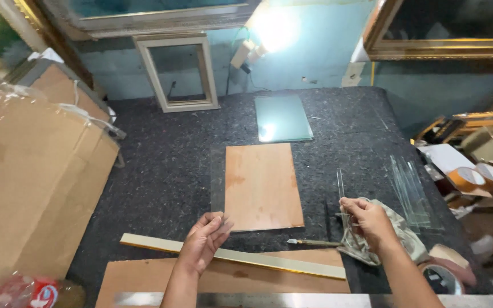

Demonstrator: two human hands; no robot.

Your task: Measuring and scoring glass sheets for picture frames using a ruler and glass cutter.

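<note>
My left hand [203, 242] pinches the near end of a narrow clear glass strip [217, 179], which runs along the left edge of a brown board [263, 185] on the dark felt table [161, 165]. Near the board's right corner, my right hand [367, 221] grips the near end of another thin glass strip [340, 188]. This hand rests over a crumpled cloth [403, 236]. A small cutting tool [314, 242] lies between my hands.
Close to me lie a pale moulding strip [229, 256], a second brown board [223, 278] and a metal ruler [315, 299]. A greenish glass pane [282, 117] and white frame [181, 71] are at the back. Cardboard box [35, 171] left; glass offcuts [409, 191] and tape rolls [475, 177] right.
</note>
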